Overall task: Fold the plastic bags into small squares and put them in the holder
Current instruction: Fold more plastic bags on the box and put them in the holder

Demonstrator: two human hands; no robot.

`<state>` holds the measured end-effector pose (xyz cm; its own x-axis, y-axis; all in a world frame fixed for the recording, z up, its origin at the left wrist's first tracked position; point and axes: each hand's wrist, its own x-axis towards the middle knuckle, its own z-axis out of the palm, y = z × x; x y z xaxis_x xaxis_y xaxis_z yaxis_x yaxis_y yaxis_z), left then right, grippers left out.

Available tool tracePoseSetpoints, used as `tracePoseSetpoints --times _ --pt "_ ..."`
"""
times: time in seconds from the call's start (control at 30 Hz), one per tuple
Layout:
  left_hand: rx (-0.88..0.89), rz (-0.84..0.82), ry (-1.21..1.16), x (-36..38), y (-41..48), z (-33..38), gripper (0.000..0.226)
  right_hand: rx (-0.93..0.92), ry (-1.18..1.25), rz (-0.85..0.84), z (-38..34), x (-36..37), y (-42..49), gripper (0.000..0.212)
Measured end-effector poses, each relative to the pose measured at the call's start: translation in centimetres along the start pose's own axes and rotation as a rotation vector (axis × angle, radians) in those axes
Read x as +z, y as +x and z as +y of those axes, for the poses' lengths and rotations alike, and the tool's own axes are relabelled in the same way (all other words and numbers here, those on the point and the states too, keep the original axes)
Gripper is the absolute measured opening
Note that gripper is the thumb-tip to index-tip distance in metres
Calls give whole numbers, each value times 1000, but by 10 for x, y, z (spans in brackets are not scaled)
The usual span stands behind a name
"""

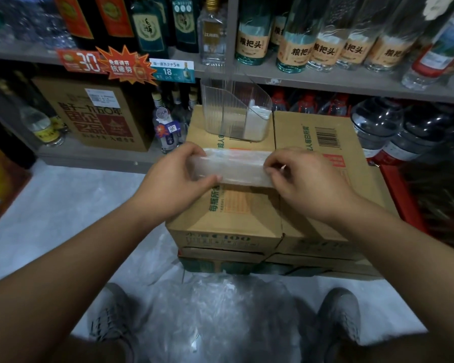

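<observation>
Plastic bag [236, 166], crinkly translucent flat strip

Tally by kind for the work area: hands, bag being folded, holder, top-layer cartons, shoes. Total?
hands: 2 (left hand, right hand)
bag strip, pinched at both ends: 1
holder: 1
top-layer cartons: 2 (left carton, right carton)
shoes: 2 (left shoe, right shoe)
total: 8

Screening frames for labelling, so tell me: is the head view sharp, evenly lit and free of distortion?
Head view: dim, cool light; the folded plastic bag between the left hand and right hand is fairly sharp, as is the cardboard box print; the bottles in the top corners smear into blur; the shelf edge slants and curves from the wide-angle lens; the clear holder shows faint highlights.
</observation>
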<state>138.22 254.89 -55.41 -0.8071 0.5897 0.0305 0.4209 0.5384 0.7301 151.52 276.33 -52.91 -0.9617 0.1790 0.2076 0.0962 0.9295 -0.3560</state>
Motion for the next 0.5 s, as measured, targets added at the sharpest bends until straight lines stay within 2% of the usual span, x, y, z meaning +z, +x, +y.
tracePoseSetpoints --times 0.07,0.17,0.27,0.5 --pt "-94 33 -88 2 10 -3 32 18 -12 6 4 0 15 15" --pt "-178 64 -93 6 21 -6 27 43 -21 14 11 6 38 15" --pt "-211 97 -45 11 29 -10 23 71 -63 -2 18 19 55 17" --pt "-238 97 24 14 42 -13 31 137 -32 -50 41 45 74 12"
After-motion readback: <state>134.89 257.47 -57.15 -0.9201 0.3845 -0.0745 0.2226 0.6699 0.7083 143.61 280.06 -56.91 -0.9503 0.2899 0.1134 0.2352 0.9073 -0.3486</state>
